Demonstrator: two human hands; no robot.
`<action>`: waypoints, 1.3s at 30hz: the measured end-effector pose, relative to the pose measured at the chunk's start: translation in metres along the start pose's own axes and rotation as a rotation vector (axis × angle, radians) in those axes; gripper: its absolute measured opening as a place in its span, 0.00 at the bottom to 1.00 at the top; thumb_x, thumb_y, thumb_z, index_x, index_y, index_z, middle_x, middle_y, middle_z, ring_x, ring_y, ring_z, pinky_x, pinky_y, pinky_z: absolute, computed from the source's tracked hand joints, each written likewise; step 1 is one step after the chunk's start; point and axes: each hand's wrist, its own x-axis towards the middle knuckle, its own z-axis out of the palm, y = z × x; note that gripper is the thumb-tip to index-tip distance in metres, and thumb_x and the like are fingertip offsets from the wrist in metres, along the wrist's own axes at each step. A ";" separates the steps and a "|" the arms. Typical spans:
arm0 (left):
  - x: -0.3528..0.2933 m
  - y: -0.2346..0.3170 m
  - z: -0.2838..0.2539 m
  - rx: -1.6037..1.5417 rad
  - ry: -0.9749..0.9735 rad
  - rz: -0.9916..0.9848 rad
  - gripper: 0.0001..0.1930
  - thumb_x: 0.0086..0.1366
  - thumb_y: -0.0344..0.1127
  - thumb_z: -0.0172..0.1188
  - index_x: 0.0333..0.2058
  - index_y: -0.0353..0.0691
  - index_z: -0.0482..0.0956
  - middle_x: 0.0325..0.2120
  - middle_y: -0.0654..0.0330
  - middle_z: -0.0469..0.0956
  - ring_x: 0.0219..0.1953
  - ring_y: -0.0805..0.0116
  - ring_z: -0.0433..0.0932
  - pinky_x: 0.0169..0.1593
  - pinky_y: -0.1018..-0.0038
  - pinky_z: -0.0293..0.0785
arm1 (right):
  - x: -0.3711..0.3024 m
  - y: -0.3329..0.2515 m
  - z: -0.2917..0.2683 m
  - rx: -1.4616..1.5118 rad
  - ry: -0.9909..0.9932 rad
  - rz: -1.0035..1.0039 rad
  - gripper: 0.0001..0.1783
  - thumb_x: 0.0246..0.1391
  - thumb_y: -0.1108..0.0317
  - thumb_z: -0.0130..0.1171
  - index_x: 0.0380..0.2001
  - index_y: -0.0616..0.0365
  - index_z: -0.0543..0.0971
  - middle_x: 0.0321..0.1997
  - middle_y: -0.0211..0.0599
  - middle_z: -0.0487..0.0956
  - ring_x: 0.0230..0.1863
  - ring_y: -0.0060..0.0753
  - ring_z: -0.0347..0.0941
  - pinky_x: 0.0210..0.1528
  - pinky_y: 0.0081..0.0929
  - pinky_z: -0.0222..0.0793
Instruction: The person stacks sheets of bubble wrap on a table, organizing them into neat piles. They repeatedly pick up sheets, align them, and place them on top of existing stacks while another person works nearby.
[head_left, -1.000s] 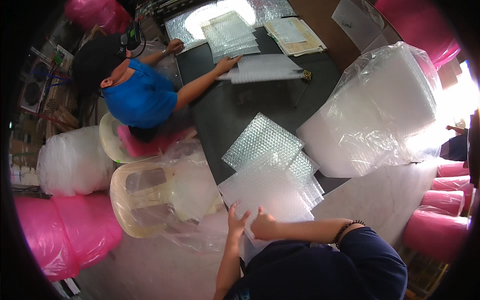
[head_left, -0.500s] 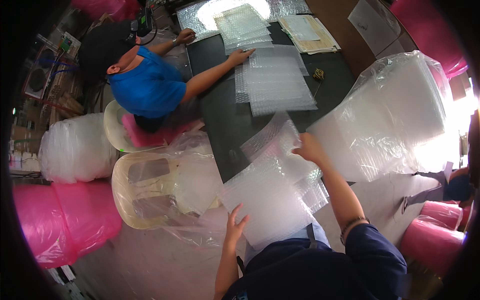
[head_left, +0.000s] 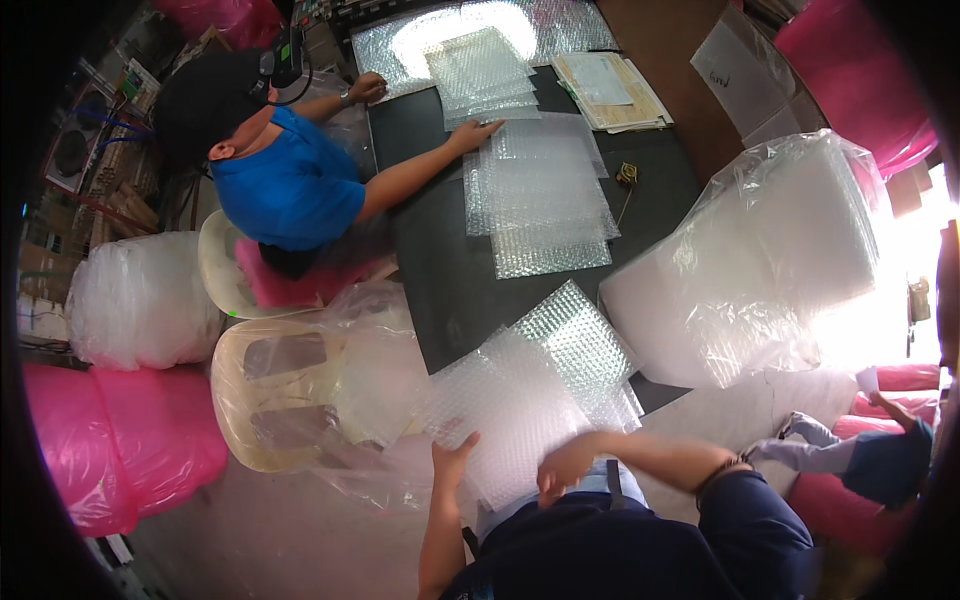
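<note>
In front of my body, a frosted bubble wrap sheet [head_left: 510, 400] lies on top of a loose pile, hanging off the table's near end. A shinier bubble wrap sheet [head_left: 578, 340] fans out beyond it to the right. My left hand [head_left: 455, 463] grips the frosted sheet's left edge, thumb on top, the other fingers mostly hidden. At the near right edge of the same sheet, my right hand [head_left: 567, 468] has its fingers drawn together and pointing down; it is slightly blurred, and whether it pinches the sheet cannot be made out.
On the black table [head_left: 440, 300] lie fanned bubble wrap sheets [head_left: 540, 190], touched by the hand of a co-worker [head_left: 290, 180] at left. Farther right are a tape measure [head_left: 627, 174] and papers [head_left: 612, 92]. A large plastic-wrapped bundle [head_left: 750, 270] flanks the right side; chairs [head_left: 235, 400] stand left.
My right hand has drawn back from the table's near end toward my body. The sheet tilted up beside it is gone from there. My left hand has closed on the frosted sheet's edge.
</note>
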 end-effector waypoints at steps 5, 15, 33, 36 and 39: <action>-0.004 0.001 -0.003 0.014 0.073 -0.033 0.29 0.40 0.37 0.74 0.42 0.32 0.73 0.43 0.54 0.72 0.47 0.63 0.69 0.51 0.70 0.66 | -0.013 -0.045 -0.267 -0.456 1.263 -0.238 0.20 0.54 0.64 0.45 0.47 0.65 0.70 0.41 0.52 0.75 0.42 0.50 0.72 0.44 0.38 0.67; -0.008 -0.017 0.020 -0.031 0.242 0.238 0.48 0.39 0.46 0.74 0.57 0.40 0.56 0.52 0.50 0.56 0.55 0.55 0.58 0.57 0.60 0.58 | -0.025 0.044 -0.369 -1.121 1.757 0.392 0.11 0.44 0.72 0.52 0.33 0.48 0.76 0.38 0.31 0.75 0.49 0.34 0.67 0.61 0.49 0.46; 0.021 -0.007 -0.016 -0.284 -0.079 0.054 0.39 0.57 0.63 0.43 0.57 0.36 0.57 0.58 0.56 0.55 0.60 0.61 0.56 0.61 0.68 0.50 | 0.143 -0.008 -0.067 -1.086 0.398 -0.590 0.18 0.41 0.69 0.55 0.39 0.57 0.72 0.41 0.41 0.70 0.45 0.39 0.65 0.49 0.34 0.60; 0.027 -0.006 -0.007 0.048 0.003 0.173 0.33 0.54 0.54 0.56 0.53 0.39 0.62 0.55 0.55 0.58 0.58 0.60 0.57 0.60 0.66 0.52 | 0.156 -0.002 -0.073 -0.468 0.449 -0.418 0.16 0.39 0.76 0.54 0.36 0.56 0.72 0.41 0.42 0.67 0.48 0.42 0.63 0.49 0.37 0.59; 0.010 -0.019 -0.004 0.237 0.071 0.187 0.30 0.50 0.44 0.66 0.50 0.42 0.67 0.50 0.54 0.61 0.57 0.59 0.58 0.59 0.66 0.54 | 0.118 -0.032 -0.171 -0.478 1.015 -0.506 0.18 0.42 0.80 0.47 0.41 0.58 0.72 0.42 0.46 0.70 0.47 0.46 0.65 0.50 0.36 0.61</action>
